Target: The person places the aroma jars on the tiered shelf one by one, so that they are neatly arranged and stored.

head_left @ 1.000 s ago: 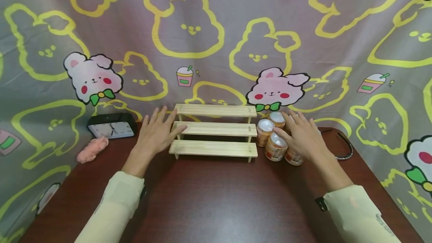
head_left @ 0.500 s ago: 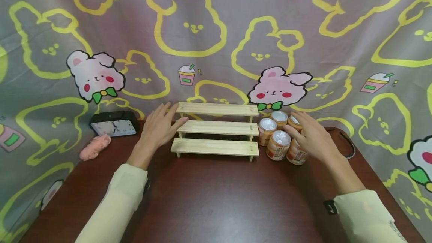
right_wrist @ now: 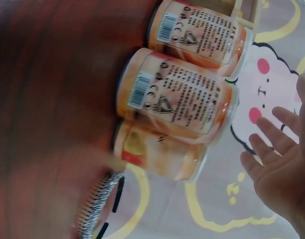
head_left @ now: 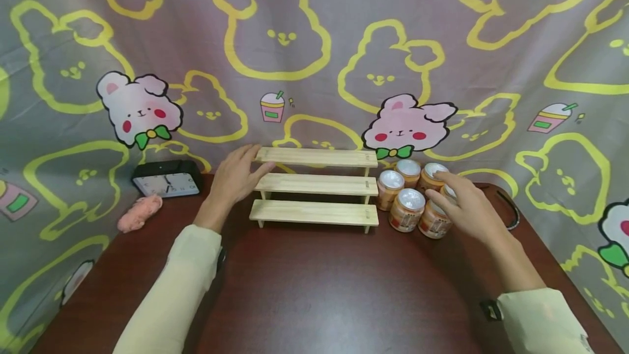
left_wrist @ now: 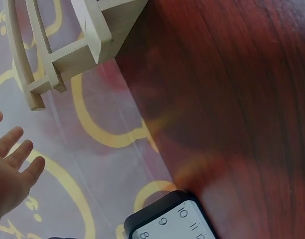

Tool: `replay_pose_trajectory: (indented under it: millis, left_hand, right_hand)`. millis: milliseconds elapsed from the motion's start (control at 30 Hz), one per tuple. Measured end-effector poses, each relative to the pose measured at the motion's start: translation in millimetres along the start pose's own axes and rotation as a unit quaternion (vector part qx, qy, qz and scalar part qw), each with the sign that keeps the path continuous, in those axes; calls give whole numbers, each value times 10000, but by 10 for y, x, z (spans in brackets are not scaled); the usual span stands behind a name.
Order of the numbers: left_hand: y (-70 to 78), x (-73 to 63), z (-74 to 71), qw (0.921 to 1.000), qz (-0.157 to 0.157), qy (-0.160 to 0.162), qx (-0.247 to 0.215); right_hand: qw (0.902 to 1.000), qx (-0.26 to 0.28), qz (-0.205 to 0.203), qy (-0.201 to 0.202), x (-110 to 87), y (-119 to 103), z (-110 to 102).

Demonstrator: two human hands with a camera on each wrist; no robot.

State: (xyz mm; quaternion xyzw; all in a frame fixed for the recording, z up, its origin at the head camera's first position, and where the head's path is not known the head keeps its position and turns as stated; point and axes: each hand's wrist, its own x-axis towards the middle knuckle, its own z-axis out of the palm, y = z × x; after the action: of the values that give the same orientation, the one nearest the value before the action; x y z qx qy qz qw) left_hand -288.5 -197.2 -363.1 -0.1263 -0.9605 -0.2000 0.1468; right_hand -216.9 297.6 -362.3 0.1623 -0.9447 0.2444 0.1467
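Observation:
A three-tier wooden shelf [head_left: 314, 183] stands at the back of the table. My left hand [head_left: 235, 175] is beside its left end with the fingers stretched out. The left wrist view shows a gap between that hand [left_wrist: 15, 169] and the shelf [left_wrist: 75, 57]. Several cans with orange labels and silvery tops [head_left: 407, 217] stand upright, grouped to the right of the shelf. Over the rightmost of them hovers my right hand [head_left: 467, 206], holding nothing. In the right wrist view its fingers [right_wrist: 274, 137] are spread and apart from the labelled cans [right_wrist: 177, 97].
At the back left is a black-framed clock [head_left: 167, 182], with a fluffy pink object [head_left: 140, 213] in front of it. A dark headband-like loop [head_left: 511, 209] lies right of the cans. Patterned cloth [head_left: 314, 26] closes off the back and sides of the brown table [head_left: 314, 288].
My right hand has shifted to the right and slightly down, so more can tops show. My left hand has risen slightly beside the shelf. The shelf and cans stay where they were.

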Motion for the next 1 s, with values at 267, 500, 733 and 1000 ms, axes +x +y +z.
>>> replay_pose_trajectory:
  millis: [267, 500, 733, 1000]
  left_hand:
    - [-99, 91, 97, 9920, -435, 352, -1128]
    - [-136, 137, 115, 9736, -986, 543, -1988]
    - [-143, 193, 181, 9655, -1181, 565, -2250]
    - [-237, 212, 286, 9535, -1478, 577, -2563]
  right_hand:
    - [9997, 2, -63, 237, -137, 138, 21]
    - [9997, 70, 87, 199, -215, 233, 46]
    - [9991, -76, 7, 407, -302, 335, 84]
    - [9988, -78, 63, 470, -315, 370, 98]
